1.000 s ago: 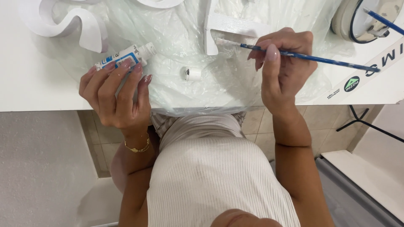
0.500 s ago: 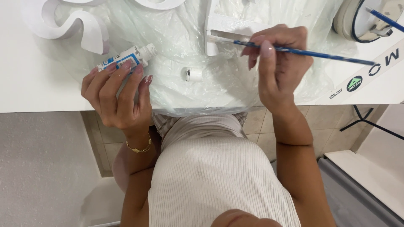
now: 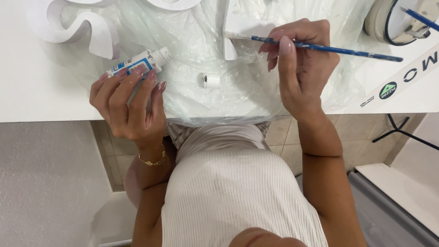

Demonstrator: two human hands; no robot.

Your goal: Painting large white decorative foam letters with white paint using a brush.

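The paint tube (image 3: 137,65) lies at ten o'clock on the plastic sheet (image 3: 201,41), its cap (image 3: 209,80) loose at centre; my left hand (image 3: 130,105) rests curled on it, my right hand (image 3: 304,59) pinches the brush (image 3: 320,46) at one o'clock. I judge it best to steady the tube, squeeze gently and load only the bristles.

Bright, even, diffuse light from above; no hard-edged shadows anywhere. Only soft, pale shade under the left hand (image 3: 130,107) on the white table (image 3: 41,82), and a faint grey one beside the curved white foam letter (image 3: 91,34) beyond that hand. Small glints and milky sheen across the crinkled plastic sheet (image 3: 201,50) between both hands, brightest just beyond the right hand (image 3: 304,64). Whites near clipping, surface detail washed out there. Sharp focus on both hands and the blue paintbrush (image 3: 347,49). Mild wide-angle stretching toward the frame edges, below the wrists. Dimmer floor under the table edge.
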